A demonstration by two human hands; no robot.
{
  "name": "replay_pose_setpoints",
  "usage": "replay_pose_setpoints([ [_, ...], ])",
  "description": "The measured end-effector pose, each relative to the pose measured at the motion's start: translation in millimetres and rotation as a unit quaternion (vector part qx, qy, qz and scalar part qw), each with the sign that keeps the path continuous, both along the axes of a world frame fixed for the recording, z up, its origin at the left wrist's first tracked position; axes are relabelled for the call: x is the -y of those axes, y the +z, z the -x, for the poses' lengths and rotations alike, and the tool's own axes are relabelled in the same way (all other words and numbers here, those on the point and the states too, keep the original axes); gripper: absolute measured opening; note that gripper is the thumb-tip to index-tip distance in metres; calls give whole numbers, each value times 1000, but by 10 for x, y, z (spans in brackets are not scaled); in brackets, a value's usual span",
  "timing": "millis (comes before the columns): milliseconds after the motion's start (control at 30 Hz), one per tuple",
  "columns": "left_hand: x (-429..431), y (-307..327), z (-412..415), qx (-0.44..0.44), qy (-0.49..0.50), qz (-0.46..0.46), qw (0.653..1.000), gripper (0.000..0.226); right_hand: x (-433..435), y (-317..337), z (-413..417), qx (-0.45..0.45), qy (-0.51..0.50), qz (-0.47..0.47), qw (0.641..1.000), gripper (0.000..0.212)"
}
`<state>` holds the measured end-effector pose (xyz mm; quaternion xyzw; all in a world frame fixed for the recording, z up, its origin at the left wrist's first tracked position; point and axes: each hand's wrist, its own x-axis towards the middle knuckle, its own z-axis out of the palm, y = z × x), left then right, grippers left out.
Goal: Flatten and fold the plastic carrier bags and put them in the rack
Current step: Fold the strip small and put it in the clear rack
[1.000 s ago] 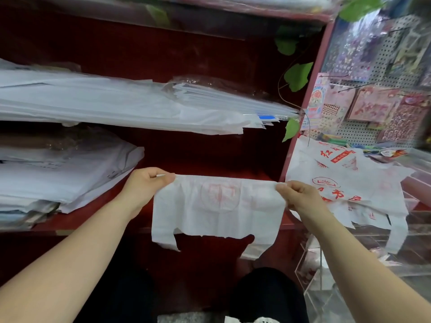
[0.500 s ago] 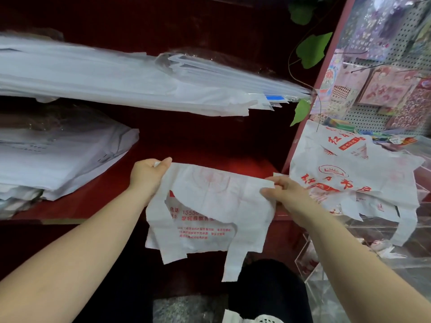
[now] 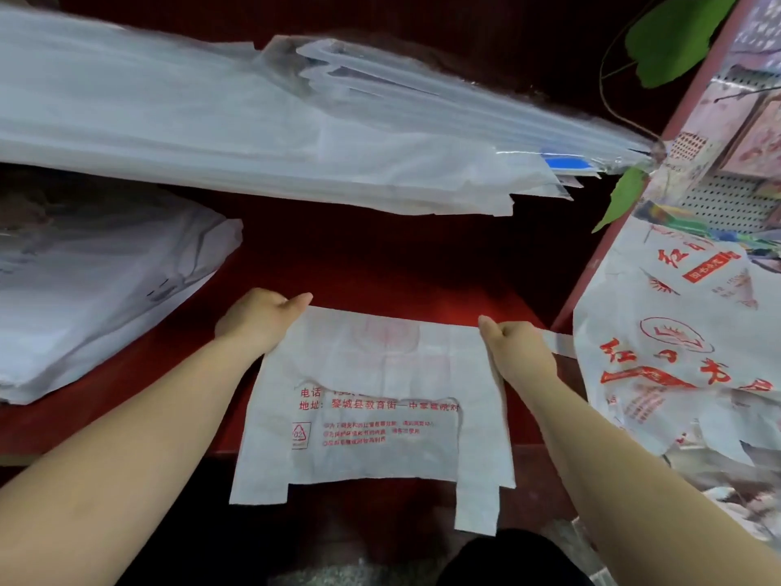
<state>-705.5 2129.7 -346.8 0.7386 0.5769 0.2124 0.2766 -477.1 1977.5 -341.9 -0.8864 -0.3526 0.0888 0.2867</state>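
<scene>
L hand (image 3: 258,320) & R hand (image 3: 517,349), fingers clamped on top corners of 1 white bag (image 3: 372,420) over 1 red shelf (image 3: 380,264).

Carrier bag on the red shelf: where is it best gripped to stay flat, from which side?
Probably the far corners of the carrier bag, from either side, where the left hand and right hand pinch it: that straight edge pulls taut; the handles hang loose.

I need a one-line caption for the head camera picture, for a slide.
Left hand and right hand hold a white carrier bag by its top corners, spread over the red shelf.
</scene>
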Motion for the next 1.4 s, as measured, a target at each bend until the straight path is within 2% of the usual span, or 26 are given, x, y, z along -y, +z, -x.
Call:
replay_pose_setpoints([
  [100,-86,-63,-50,-52,3,-35,998,46,-176,-48,-7,90,-12,92,992,49],
  [200,-105,-92,-56,-3,0,-49,999,37,-283,-107,-15,157,-4,141,978,52],
  [267,11,-67,-28,-1,-58,-63,996,42,-333,-124,-14,180,-3,169,969,53],
  [400,375,-159,-43,-145,-198,-75,967,54,-406,-72,17,180,-6,206,962,58],
  [467,437,-274,-83,-223,-206,-72,950,58,-392,-70,1,172,-21,188,967,53],
  [533,432,-341,-102,-268,-193,-76,941,60,-327,-70,26,188,-6,104,977,37],
  [600,417,-368,-114,-276,-186,-84,939,60,-229,-93,166,234,99,-8,967,29],
  [633,417,-372,-121,-275,-187,-86,939,59,-187,-118,268,257,187,-36,948,32],
  [667,419,-368,-127,-274,-189,-86,939,59,-153,-146,376,266,278,-20,923,44],
  [733,413,-346,-140,-263,-193,-84,942,59,-109,-191,580,225,388,98,888,75],
  [767,412,-324,-139,-263,-193,-90,941,60,-119,-222,618,206,399,136,883,80],
  [867,507,-230,-114,-264,-193,-129,936,64,-174,-296,593,159,381,175,894,58],
  [933,682,-180,-82,-221,-205,-213,929,78,-176,-292,600,165,383,186,890,60],
  [967,815,-145,-61,-207,-230,-226,924,81,-176,-292,598,163,384,188,889,57],
  [1067,1092,-284,-7,-180,-298,-210,913,58,-191,-253,598,129,380,178,898,52],
  [1167,1147,-436,43,-227,-318,-176,903,75,-252,-221,558,123,376,177,901,52],
  [1400,1164,-396,137,-294,-377,-147,866,78,-385,-212,536,132,369,189,900,52],
])
